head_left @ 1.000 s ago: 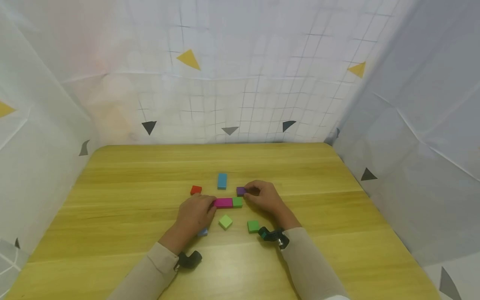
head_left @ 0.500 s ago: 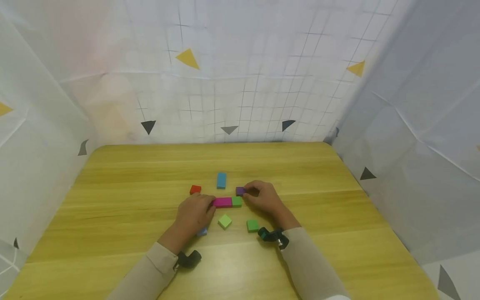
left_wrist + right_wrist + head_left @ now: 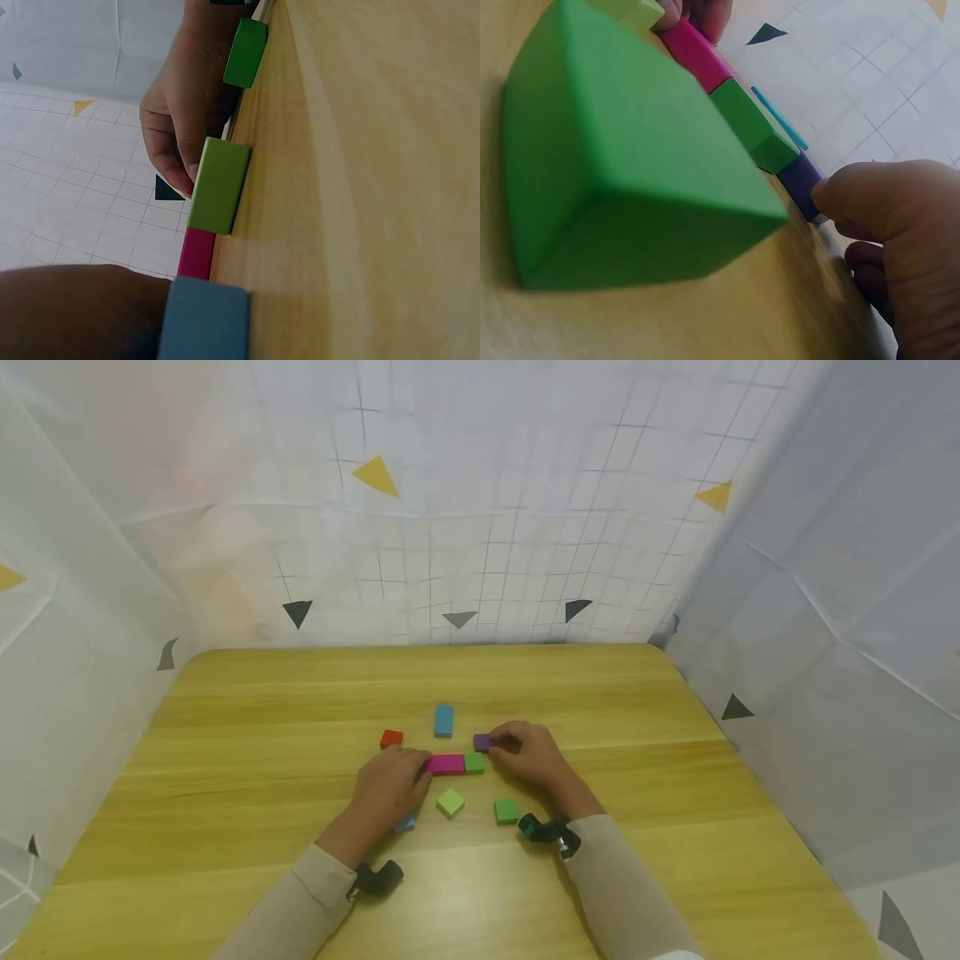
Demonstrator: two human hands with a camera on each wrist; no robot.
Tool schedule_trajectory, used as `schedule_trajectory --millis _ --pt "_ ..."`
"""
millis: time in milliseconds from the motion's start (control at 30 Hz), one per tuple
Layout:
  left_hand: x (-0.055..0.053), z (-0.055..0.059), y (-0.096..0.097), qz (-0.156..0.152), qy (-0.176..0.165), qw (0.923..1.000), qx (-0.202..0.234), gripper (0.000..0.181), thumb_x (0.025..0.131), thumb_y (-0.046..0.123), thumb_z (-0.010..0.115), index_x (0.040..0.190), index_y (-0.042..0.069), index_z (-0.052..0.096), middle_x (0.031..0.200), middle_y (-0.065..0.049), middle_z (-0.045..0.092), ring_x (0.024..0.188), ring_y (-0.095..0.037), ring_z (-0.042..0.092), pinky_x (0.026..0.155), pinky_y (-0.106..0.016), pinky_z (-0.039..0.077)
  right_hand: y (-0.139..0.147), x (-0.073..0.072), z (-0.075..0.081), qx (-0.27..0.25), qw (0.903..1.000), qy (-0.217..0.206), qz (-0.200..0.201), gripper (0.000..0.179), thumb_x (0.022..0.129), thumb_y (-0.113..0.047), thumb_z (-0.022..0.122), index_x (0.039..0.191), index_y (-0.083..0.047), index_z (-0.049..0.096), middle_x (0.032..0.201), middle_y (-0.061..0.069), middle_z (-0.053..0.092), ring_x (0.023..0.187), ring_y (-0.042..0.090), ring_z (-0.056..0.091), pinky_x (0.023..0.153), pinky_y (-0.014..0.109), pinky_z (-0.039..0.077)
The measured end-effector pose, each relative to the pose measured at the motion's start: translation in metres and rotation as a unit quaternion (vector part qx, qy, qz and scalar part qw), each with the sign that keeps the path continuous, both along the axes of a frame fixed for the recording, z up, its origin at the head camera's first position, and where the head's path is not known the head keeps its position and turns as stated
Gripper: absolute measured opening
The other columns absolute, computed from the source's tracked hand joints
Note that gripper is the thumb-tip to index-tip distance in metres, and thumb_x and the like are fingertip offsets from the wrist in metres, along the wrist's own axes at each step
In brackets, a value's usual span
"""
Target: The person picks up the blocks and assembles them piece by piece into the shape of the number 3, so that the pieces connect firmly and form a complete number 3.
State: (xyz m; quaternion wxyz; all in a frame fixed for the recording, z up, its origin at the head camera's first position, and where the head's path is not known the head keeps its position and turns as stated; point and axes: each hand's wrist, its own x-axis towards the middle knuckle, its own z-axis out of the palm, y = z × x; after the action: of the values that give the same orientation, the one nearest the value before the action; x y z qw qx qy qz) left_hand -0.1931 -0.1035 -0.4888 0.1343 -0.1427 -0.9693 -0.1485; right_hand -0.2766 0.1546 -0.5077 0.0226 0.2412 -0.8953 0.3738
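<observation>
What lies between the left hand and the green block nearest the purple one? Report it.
The magenta block lies between the left hand and that green block, as the head view shows.

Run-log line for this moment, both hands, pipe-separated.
left hand: grips magenta rectangular block | right hand: pinches small purple block | green square block: against magenta block's right end

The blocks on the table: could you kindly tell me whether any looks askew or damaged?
The lime block lies askew below the magenta block in the head view, turned like a diamond while the magenta one and the adjoining green block line up. No damage shows.
</observation>
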Motion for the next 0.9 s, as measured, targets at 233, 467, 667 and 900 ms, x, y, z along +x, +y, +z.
schedule_trajectory --millis 233,467,667,900 --pt "-0.0004 0.0007 -0.0002 0.002 -0.007 1.0 -0.002 0.025 0.082 0.032 0.062 0.106 0.022 0.065 0.099 0.009 0.067 0.089 -0.012 0.057 0.073 -0.032 0.049 0.0006 -0.0008 -0.0004 -0.008 1.0 0.002 0.004 0.02 0.078 -0.033 0.069 0.095 -0.022 0.068 0.096 -0.014 0.064 0.091 0.005 0.058 0.081 0.029 0.048" --pt "-0.0014 0.0002 -0.0006 0.005 -0.013 0.9999 -0.002 0.027 0.083 0.033 0.062 0.106 0.022 0.065 0.101 0.008 0.066 0.091 -0.013 0.057 0.075 -0.033 0.049 0.0006 -0.0017 -0.0015 -0.017 0.9998 0.009 0.011 0.019 0.077 -0.03 0.071 0.094 -0.022 0.068 0.096 -0.013 0.064 0.091 0.005 0.058 0.081 0.029 0.049" --pt "-0.0024 -0.0004 -0.0015 0.003 -0.011 0.9999 -0.001 0.026 0.083 0.033 0.062 0.106 0.022 0.065 0.101 0.008 0.066 0.09 -0.012 0.057 0.075 -0.033 0.049 0.0001 -0.0019 -0.001 -0.021 0.9995 0.018 0.016 0.019 0.076 -0.03 0.071 0.093 -0.021 0.068 0.095 -0.013 0.064 0.09 0.006 0.058 0.081 0.029 0.049" --pt "-0.0028 -0.0007 -0.0029 -0.003 -0.001 1.0 0.003 0.025 0.082 0.033 0.062 0.105 0.022 0.065 0.1 0.009 0.067 0.089 -0.012 0.057 0.072 -0.033 0.049 -0.0001 -0.0024 -0.0005 -0.02 0.9994 0.019 0.022 0.02 0.077 -0.031 0.07 0.094 -0.021 0.068 0.097 -0.012 0.064 0.092 0.007 0.058 0.082 0.03 0.048"
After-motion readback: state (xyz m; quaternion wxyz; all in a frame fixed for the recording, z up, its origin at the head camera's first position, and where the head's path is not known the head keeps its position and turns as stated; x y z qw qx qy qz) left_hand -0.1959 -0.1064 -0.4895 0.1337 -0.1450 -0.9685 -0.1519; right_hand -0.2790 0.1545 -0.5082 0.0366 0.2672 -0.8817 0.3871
